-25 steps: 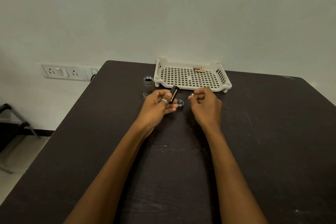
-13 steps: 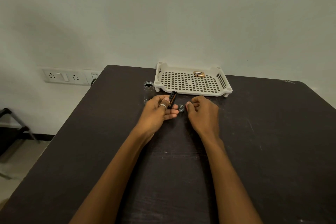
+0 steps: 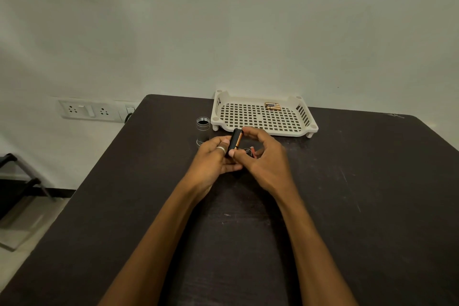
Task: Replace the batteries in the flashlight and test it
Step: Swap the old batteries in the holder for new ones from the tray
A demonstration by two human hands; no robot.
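Note:
My left hand [image 3: 213, 159], with a ring on one finger, grips a black battery holder [image 3: 233, 140] that stands tilted, with a copper-and-black battery [image 3: 238, 141] lying in its side. My right hand [image 3: 265, 156] has its thumb at the holder's lower end and its forefinger at the upper end, pinching the battery. A small round flashlight cap [image 3: 247, 152] lies on the table between the two hands. The flashlight body [image 3: 203, 130], a black and silver tube, stands upright to the left. Spare batteries [image 3: 272, 106] lie in the white tray [image 3: 260, 129].
The perforated white tray stands at the far edge of the dark table [image 3: 347, 206], against the wall. A wall socket panel [image 3: 89, 110] is to the left of the table. A dark frame [image 3: 15, 181] stands on the floor at the left.
My right hand moved left from beside the cap to the holder and now pinches the battery in it. The left hand kept its hold on the holder.

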